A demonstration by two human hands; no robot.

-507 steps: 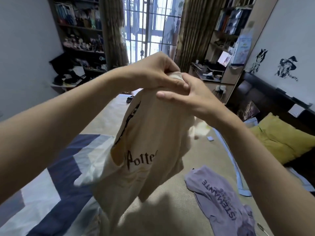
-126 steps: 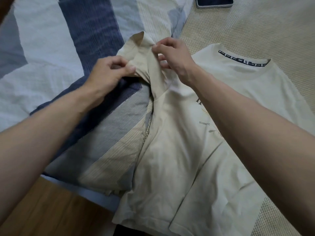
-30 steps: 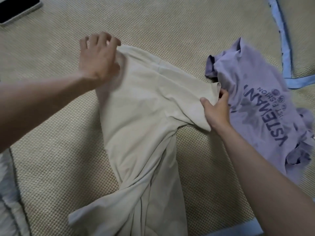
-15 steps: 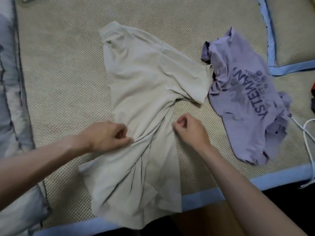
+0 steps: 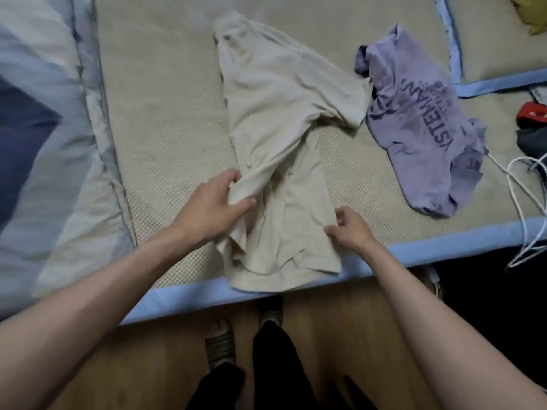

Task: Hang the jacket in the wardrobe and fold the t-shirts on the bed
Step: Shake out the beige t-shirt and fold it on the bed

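Note:
A cream t-shirt [image 5: 281,93] lies folded lengthwise on the woven bed mat [image 5: 165,122], its hem near the mat's blue front edge. My left hand [image 5: 214,207] grips a bunched fold of the cream fabric on the shirt's left side. My right hand [image 5: 347,224] pinches the shirt's right edge close to the hem. A crumpled lilac t-shirt [image 5: 426,134] with dark lettering lies to the right of it, just touching the cream sleeve. No jacket is in view.
A blue and white quilt [image 5: 38,128] covers the bed's left side. White cords [image 5: 524,184], a red item [image 5: 532,112] and dark cloth [image 5: 534,140] lie at the right edge. A yellow cushion corner [image 5: 532,13] shows top right. My feet stand on wooden floor [image 5: 133,374] below.
The view has shifted down toward the bed's edge. Both hands slid down the cream shirt toward its hem, the left gathering a fold, the right moving out to the right edge.

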